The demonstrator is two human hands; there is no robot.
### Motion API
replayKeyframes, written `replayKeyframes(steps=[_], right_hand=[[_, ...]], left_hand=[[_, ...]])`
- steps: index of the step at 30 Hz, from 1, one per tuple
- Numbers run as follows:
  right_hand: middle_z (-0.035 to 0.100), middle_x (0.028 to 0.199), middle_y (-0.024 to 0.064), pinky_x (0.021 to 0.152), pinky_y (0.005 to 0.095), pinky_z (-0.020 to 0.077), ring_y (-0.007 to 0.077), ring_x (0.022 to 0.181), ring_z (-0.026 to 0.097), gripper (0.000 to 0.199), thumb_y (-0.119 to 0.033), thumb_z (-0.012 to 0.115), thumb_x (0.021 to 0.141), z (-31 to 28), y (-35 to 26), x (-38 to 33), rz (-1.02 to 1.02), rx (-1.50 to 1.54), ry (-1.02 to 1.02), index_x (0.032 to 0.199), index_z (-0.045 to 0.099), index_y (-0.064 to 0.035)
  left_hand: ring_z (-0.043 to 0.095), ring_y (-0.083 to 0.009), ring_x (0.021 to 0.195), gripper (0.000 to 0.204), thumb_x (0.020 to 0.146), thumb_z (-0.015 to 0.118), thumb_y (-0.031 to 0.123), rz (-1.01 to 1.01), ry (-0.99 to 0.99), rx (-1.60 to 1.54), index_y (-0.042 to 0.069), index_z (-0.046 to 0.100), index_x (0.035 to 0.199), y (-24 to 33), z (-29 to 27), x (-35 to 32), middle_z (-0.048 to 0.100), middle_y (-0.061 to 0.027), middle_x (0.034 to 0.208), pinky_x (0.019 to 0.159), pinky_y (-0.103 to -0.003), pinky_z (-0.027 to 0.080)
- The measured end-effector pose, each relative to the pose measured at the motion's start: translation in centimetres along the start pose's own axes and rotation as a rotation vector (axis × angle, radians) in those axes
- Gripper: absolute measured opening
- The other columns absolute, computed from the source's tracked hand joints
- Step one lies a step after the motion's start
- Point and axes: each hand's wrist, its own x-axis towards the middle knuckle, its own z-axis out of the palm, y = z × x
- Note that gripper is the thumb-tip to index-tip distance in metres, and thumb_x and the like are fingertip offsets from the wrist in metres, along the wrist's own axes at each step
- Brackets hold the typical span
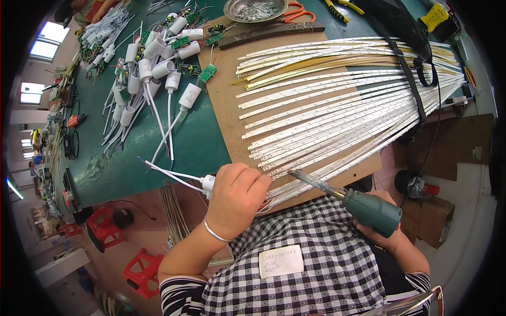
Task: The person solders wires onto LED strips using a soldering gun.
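Head view, looking down at a green tabletop (132, 163) with a brown board (226, 110) laid across it. Left hand (237, 197) curled shut into a loose fist at about 6 o'clock, gripping the near ends of a few light strips (337, 110) together with a white plug (208, 183) and its thin white wires (168, 173) trailing off toward 9 o'clock. Right hand (382, 229) at roughly 4 o'clock, closed round the green handle of a soldering iron (342, 196), mostly hidden beneath it, with the metal tip slanted toward 10 o'clock and poised just beside the strip ends, close to the left knuckles. Could not tell whether the tip touched a pad.

Fanned out from the left hand toward 2 o'clock, the rest of the white and yellowish strips, pinned under a black strap (408, 68). Heaped at 11 o'clock, more white plugs (153, 68) with small green circuit boards (207, 72); at 12 o'clock, a metal dish (255, 9) and orange-handled scissors (296, 14).

Judged best done with the strip end pressed flat to the board, wire held steady on its pad, tip brought in low and briefly, and fingers kept clear of the hot barrel. Worth watching: the neighbouring strips lay very near the tip and looked easy to scorch.
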Motion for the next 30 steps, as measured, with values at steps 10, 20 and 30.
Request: replayKeyframes(steps=[10, 20, 30], right_hand=[[0.061, 0.107, 0.0112, 0.084, 0.0326, 0.0495, 0.0237, 0.093, 0.063, 0.049, -0.018, 0.080, 0.070, 0.12, 0.16, -0.09, 0.005, -0.051, -0.013, 0.111, 0.059, -0.0010], [0.062, 0.105, 0.0106, 0.082, 0.0318, 0.0503, 0.0231, 0.091, 0.064, 0.052, -0.018, 0.083, 0.067, -0.03, -0.07, 0.22, -0.060, -0.088, 0.001, 0.111, 0.058, -0.0016], [0.064, 0.099, 0.0095, 0.075, 0.0305, 0.0516, 0.0232, 0.083, 0.065, 0.057, -0.018, 0.086, 0.064, 0.95, 0.64, 0.79, -0.124, 0.081, 0.016, 0.110, 0.057, -0.0022]], left_hand=[[0.055, -0.0232, 0.076, 0.017, 0.065, 0.070, 0.004, -0.064, 0.043, -0.033, 0.010, 0.064, 0.080, 0.12, 0.11, 0.21, 0.059, -0.0021, 0.078, 0.069, -0.036, 0.041], [0.054, -0.0257, 0.078, 0.016, 0.065, 0.069, 0.003, -0.137, 0.016, -0.074, 0.008, 0.062, 0.078, 0.09, 0.54, 0.45, 0.058, -0.0042, 0.078, 0.069, -0.037, 0.041], [0.053, -0.0266, 0.078, 0.018, 0.064, 0.069, 0.000, -0.127, 0.026, -0.107, 0.007, 0.061, 0.079, 0.03, 0.62, 0.37, 0.057, -0.0055, 0.079, 0.071, -0.037, 0.042]])
